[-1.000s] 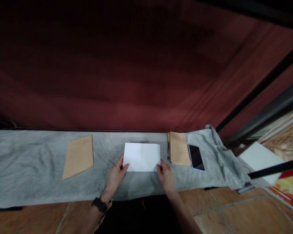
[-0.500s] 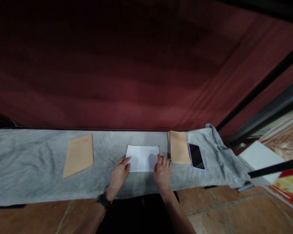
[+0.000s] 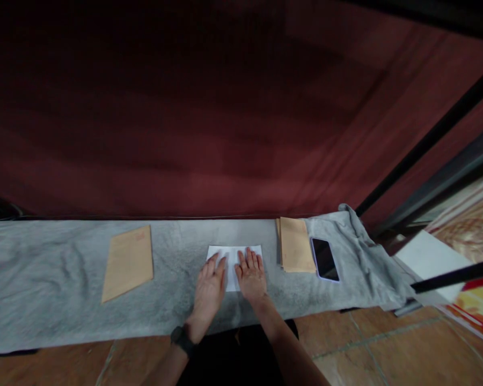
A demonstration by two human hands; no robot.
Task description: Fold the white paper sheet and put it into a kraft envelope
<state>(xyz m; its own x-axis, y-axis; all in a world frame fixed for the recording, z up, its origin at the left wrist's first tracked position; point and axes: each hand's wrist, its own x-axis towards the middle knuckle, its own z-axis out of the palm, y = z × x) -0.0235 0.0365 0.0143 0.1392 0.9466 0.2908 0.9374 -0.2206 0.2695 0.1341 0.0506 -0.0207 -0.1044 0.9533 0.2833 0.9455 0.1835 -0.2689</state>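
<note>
White paper lies on the grey cloth in front of me, its long sides running left to right. My left hand rests flat on its left part, fingers extended and holding nothing. On the right part lies my right hand, palm down with the fingers spread. Both hands cover much of the sheet, and its middle shows between them.
A brown envelope lies to the left. Several brown envelopes are stacked on the right, beside a phone. The grey cloth covers a long narrow surface against a dark red backdrop.
Both hands have moved inward from the paper's side edges and now lie flat on top of it. The view has shifted slightly.
</note>
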